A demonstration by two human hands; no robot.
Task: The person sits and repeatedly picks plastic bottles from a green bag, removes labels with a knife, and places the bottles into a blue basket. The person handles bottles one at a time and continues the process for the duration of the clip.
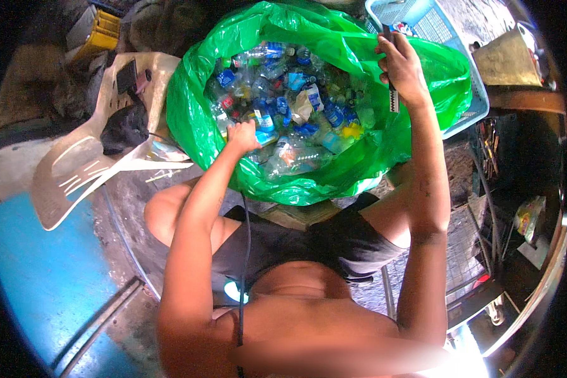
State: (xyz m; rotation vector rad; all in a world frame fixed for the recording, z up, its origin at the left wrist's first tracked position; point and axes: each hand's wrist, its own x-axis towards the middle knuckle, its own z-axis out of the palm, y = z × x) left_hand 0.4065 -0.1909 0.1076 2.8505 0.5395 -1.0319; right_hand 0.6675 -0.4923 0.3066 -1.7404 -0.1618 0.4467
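A large green plastic bag point(193, 108) stands open before me, full of empty plastic bottles point(333, 115), many with blue labels. Inside its near left side, my left hand point(242, 135) is closed over a plastic bottle with a blue label point(266, 138); its fingertips are partly hidden. My right hand point(402, 71) is raised over the right side of the bag. It grips a narrow dark tool with a toothed metal end point(394, 100), perhaps a knife or cutter, pointing down toward me.
A light blue plastic basket point(477, 101) stands behind the bag's right side. To the left, a worn plastic chair point(68, 175) lies tipped, with a black bag point(125, 130) on it. A black cable point(246, 236) hangs down my front. Wire mesh point(463, 255) is at right.
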